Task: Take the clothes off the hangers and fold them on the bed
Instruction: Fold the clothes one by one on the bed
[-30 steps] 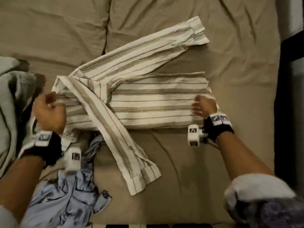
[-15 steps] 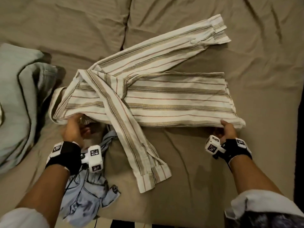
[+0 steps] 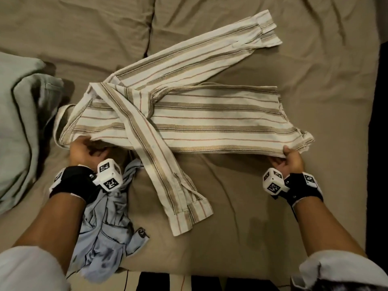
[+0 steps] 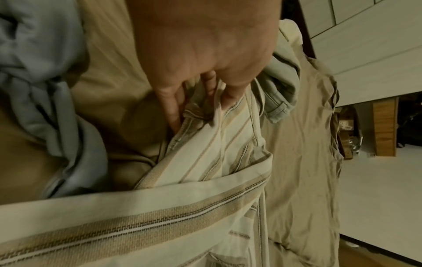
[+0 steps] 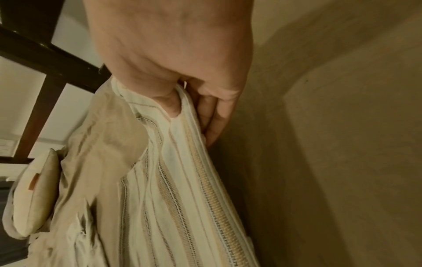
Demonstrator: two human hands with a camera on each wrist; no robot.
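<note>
The left hand (image 3: 84,149) pinches the near edge of the striped shirt (image 3: 210,122) at its collar end, fingers (image 4: 171,115) tucked under the cloth and thumb on top. The right hand (image 3: 291,158) pinches the same near edge at the hem end, thumb over the fabric and fingers (image 5: 212,122) beneath it. The shirt lies across the middle of the bed (image 3: 273,227), its body already narrowed into a long band. One sleeve (image 3: 174,181) trails toward the near edge of the bed, the other sleeve (image 3: 199,53) reaches toward the far edge. A crumpled blue garment (image 3: 105,238) sits by the near edge under the left wrist, and grey-green clothing (image 3: 19,122) is heaped at the left edge.

The step in hand looks like folding this shirt lengthwise. The next move likely calls for lifting both pinched points together and carrying the near edge evenly over the body, and the loose sleeves will need tucking in.
</note>
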